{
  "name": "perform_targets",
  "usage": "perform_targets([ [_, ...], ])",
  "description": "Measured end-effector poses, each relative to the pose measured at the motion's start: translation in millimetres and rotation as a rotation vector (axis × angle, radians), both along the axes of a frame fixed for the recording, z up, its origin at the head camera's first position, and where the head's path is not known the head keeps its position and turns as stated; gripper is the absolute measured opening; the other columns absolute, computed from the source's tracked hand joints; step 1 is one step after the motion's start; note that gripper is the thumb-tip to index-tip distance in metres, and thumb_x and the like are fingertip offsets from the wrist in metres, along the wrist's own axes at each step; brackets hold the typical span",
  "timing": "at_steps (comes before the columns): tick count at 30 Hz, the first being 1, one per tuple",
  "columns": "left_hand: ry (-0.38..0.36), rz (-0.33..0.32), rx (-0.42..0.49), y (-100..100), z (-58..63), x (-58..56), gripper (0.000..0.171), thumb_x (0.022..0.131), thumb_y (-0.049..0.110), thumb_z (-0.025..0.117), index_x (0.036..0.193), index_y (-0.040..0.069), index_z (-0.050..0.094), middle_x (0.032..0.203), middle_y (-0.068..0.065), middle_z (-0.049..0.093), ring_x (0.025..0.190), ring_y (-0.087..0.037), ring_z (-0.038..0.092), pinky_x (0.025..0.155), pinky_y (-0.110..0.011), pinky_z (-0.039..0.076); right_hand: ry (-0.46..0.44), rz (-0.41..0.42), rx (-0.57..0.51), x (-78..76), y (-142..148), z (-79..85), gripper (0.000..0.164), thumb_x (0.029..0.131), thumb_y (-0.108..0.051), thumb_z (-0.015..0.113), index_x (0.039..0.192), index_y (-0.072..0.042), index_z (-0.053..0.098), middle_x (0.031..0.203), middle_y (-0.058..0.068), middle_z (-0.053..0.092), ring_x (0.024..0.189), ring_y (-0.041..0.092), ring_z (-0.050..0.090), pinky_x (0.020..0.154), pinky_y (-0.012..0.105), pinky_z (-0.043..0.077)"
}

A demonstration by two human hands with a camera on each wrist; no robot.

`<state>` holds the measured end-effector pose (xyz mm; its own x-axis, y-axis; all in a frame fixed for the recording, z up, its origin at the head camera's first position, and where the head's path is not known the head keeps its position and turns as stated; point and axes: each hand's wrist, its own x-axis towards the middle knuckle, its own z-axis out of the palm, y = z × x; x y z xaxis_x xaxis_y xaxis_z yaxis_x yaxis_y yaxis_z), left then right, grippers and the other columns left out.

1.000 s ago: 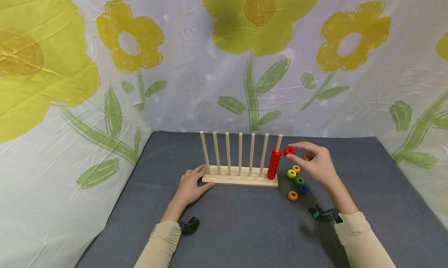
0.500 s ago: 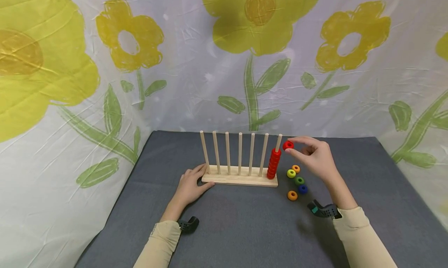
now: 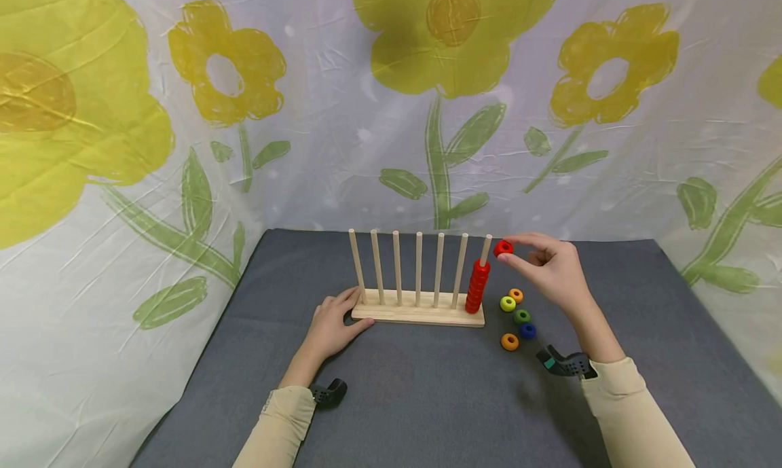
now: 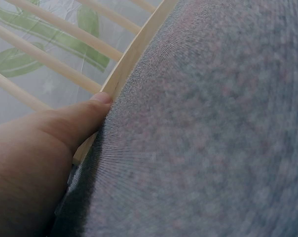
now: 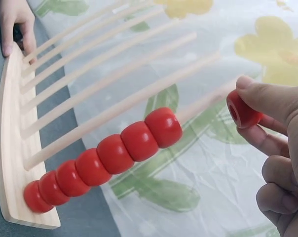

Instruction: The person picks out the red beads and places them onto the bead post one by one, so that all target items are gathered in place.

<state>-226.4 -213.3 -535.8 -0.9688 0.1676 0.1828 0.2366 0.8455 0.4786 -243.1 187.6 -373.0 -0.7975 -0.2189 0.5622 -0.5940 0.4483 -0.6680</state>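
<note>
A wooden peg rack (image 3: 421, 313) with a row of upright pegs stands on the table. Red beads (image 3: 477, 286) are stacked on its rightmost peg, whose upper part stays bare. Between thumb and fingertips, my right hand (image 3: 559, 271) pinches another red bead (image 5: 243, 112), held just right of that peg's tip. In the right wrist view the bead's hole faces the peg end. My left hand (image 3: 330, 325) grips the left end of the rack's base, thumb (image 4: 92, 111) along the front edge, the other fingers partly hidden behind the end.
Several loose beads lie right of the rack: a small orange bead (image 3: 513, 299), a yellow bead (image 3: 505, 308), a green bead (image 3: 518, 319), a blue bead (image 3: 526, 335) and a nearer orange bead (image 3: 505, 346). A flower-printed curtain (image 3: 330, 149) hangs behind the grey-covered table (image 3: 415, 400).
My right hand has risen slightly with the red bead, bringing it up beside the rightmost peg's tip. The left hand and the rack have stayed in place.
</note>
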Motion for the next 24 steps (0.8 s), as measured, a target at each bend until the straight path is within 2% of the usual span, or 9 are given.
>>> perform_targets([
  [3,0.001,0.0,0.003,0,0.5,0.2,0.082,0.092,0.054,0.072,0.155,0.01,0.045,0.156,-0.011,0.043,0.12,-0.034,0.048,0.098,-0.054,0.036,0.017,-0.005,0.006,-4.9,3,-2.6,0.026,0.087,-0.004,0.082,0.113,-0.001,0.077,0.051,0.001,0.029,0.044,-0.001,0.018,0.04,0.031,0.021],
  [7,-0.005,0.0,0.003,0,0.7,0.2,0.082,0.092,0.054,0.071,0.155,0.01,0.044,0.156,-0.01,0.043,0.119,-0.033,0.048,0.097,-0.053,0.036,0.018,-0.013,0.006,-16.7,9,-12.3,0.029,0.086,-0.009,0.084,0.115,-0.011,0.078,0.05,-0.003,0.028,0.042,0.009,0.02,0.04,0.031,0.022],
  [9,-0.005,-0.001,0.002,0,0.8,0.2,0.082,0.092,0.054,0.071,0.155,0.01,0.044,0.156,-0.01,0.042,0.118,-0.033,0.048,0.097,-0.053,0.036,0.018,-0.008,0.002,-18.6,10,-12.3,0.029,0.086,-0.011,0.084,0.115,-0.012,0.079,0.05,-0.004,0.028,0.042,0.013,0.021,0.04,0.031,0.022],
  [12,-0.01,0.002,0.003,0,0.9,0.1,0.082,0.092,0.054,0.071,0.156,0.01,0.044,0.156,-0.01,0.042,0.118,-0.033,0.048,0.097,-0.052,0.036,0.016,-0.002,-0.004,-18.2,10,-9.6,0.028,0.087,-0.011,0.084,0.114,-0.013,0.079,0.05,-0.003,0.029,0.042,0.013,0.021,0.04,0.031,0.022],
  [17,-0.016,0.006,-0.002,0,0.7,0.0,0.082,0.092,0.055,0.071,0.155,0.01,0.044,0.156,-0.011,0.043,0.117,-0.033,0.048,0.097,-0.052,0.036,0.008,-0.006,-0.006,-17.5,9,-4.9,0.026,0.087,-0.014,0.084,0.113,-0.013,0.079,0.07,-0.003,0.054,0.042,0.012,0.023,0.04,0.032,0.024],
  [19,-0.013,0.005,-0.004,0,0.4,-0.1,0.082,0.092,0.054,0.071,0.155,0.009,0.044,0.156,-0.011,0.043,0.118,-0.033,0.048,0.097,-0.053,0.036,0.008,-0.007,-0.005,-17.6,9,-3.5,0.026,0.087,-0.014,0.084,0.113,-0.013,0.079,0.077,-0.001,0.057,0.042,0.011,0.023,0.039,0.032,0.024],
  [24,-0.003,0.001,0.005,0,0.3,0.4,0.083,0.092,0.054,0.072,0.155,0.009,0.044,0.156,-0.011,0.043,0.118,-0.034,0.048,0.097,-0.053,0.036,0.015,-0.007,-0.013,-17.9,8,0.7,0.029,0.086,-0.008,0.084,0.114,-0.011,0.079,0.08,0.002,0.059,0.042,0.004,0.022,0.04,0.03,0.024],
])
